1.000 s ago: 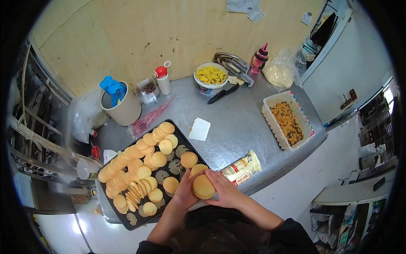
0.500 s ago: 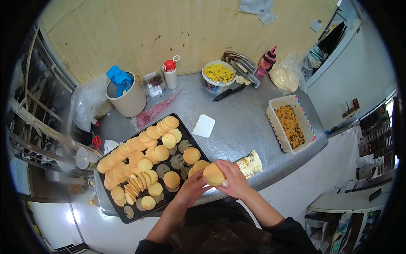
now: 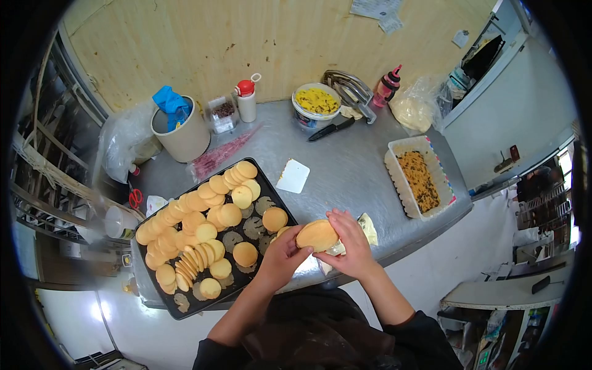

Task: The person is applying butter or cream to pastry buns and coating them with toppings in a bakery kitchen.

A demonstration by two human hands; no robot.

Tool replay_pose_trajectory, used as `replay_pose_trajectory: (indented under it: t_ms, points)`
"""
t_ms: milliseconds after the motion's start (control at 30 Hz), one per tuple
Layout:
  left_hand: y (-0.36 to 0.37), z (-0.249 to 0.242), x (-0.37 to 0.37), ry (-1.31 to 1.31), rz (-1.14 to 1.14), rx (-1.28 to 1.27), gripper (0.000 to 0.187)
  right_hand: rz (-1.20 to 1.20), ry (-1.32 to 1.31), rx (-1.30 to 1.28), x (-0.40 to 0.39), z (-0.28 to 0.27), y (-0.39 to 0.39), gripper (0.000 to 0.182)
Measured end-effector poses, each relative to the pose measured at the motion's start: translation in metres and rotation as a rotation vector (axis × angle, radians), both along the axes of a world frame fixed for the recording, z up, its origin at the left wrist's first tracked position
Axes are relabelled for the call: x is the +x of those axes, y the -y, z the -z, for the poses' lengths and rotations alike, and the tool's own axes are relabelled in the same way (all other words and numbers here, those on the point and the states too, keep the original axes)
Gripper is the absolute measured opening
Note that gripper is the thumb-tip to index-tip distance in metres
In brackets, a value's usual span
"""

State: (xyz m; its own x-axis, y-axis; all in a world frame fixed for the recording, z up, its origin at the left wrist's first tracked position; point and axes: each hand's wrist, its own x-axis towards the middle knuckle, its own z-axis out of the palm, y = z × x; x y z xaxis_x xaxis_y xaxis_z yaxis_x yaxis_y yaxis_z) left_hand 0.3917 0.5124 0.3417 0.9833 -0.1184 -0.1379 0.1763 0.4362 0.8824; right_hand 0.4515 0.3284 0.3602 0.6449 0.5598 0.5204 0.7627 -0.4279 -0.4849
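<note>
Between my two hands is a round golden sponge cake (image 3: 317, 235), tilted above the counter's near edge. My left hand (image 3: 282, 259) closes on its left side, thumb along the lower rim. My right hand (image 3: 350, 245) grips the right side, fingers along the upper edge. Whether it is one cake or two stacked cannot be made out. Left of my hands lies a black baking tray (image 3: 280, 192) with many similar cakes, some overlapping in rows, and bare baked-on rings. Behind my right hand, a cream-coloured packet (image 3: 368, 229) is partly hidden.
On the steel counter lie a white scraper (image 3: 293, 176) and a black knife (image 3: 331, 129). A tub of yellow filling (image 3: 317, 122) stands near the wall. To the right is a plastic box (image 3: 422, 178) of orange-brown crumbly filling. A beige bin (image 3: 187, 143) and red-capped bottle (image 3: 246, 108) stand at back left.
The cake has tipped, so it looks narrower and more oval, and my hands have turned with it. My right hand now covers more of the packet. The whole view has shifted slightly.
</note>
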Motion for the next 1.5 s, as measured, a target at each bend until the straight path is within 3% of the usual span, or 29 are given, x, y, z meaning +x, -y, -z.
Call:
replay_pose_trajectory:
  t_ms: [333,433,533,667,767,867,967,1033,1067,1133,1233,1367,1500]
  points:
    - [-0.005,-0.011,-0.001,-0.048,0.035,-0.006,0.045,0.005,-0.001,-0.034,-0.004,-0.007,-0.002,0.079]
    - [-0.004,-0.011,0.0,-0.069,-0.008,-0.023,0.044,-0.051,-0.647,0.598,-0.017,0.0,-0.017,0.07]
    - [-0.001,-0.01,-0.001,-0.091,-0.06,-0.004,0.045,-0.091,-1.194,0.845,-0.017,0.007,-0.017,0.059]
    - [0.003,-0.005,-0.003,-0.053,-0.117,0.037,0.042,-0.041,-1.109,0.717,-0.018,0.019,-0.012,0.045]
    - [-0.005,0.01,0.001,0.115,-0.114,0.334,0.039,-0.04,-1.076,0.683,-0.02,0.016,-0.011,0.039]
    - [-0.007,0.008,0.002,0.077,-0.125,0.338,0.034,-0.065,-1.087,0.688,-0.02,0.014,-0.01,0.038]
    - [-0.008,0.017,0.001,0.012,-0.058,0.159,0.04,-0.051,-1.17,0.738,-0.021,0.014,-0.01,0.037]
    - [-0.002,0.013,0.0,0.049,-0.131,0.135,0.044,-0.029,-1.178,0.743,-0.021,0.016,-0.009,0.036]
    - [0.0,0.011,-0.001,0.066,-0.167,0.122,0.047,0.042,-0.998,0.619,-0.022,0.016,-0.009,0.035]
    - [0.002,0.013,-0.004,-0.166,-0.14,-0.16,0.054,0.177,-0.633,0.375,-0.024,0.014,-0.009,0.035]
    - [0.004,0.008,-0.006,-0.362,-0.053,-0.53,0.068,0.151,-0.191,0.191,-0.024,0.022,-0.012,0.035]
    - [0.001,0.012,-0.007,-0.251,0.008,-0.755,0.078,0.03,-0.043,0.036,-0.029,0.016,-0.014,0.041]
    - [-0.002,0.002,-0.007,-0.256,-0.025,-0.758,0.081,0.032,-0.057,0.064,-0.031,0.019,-0.008,0.065]
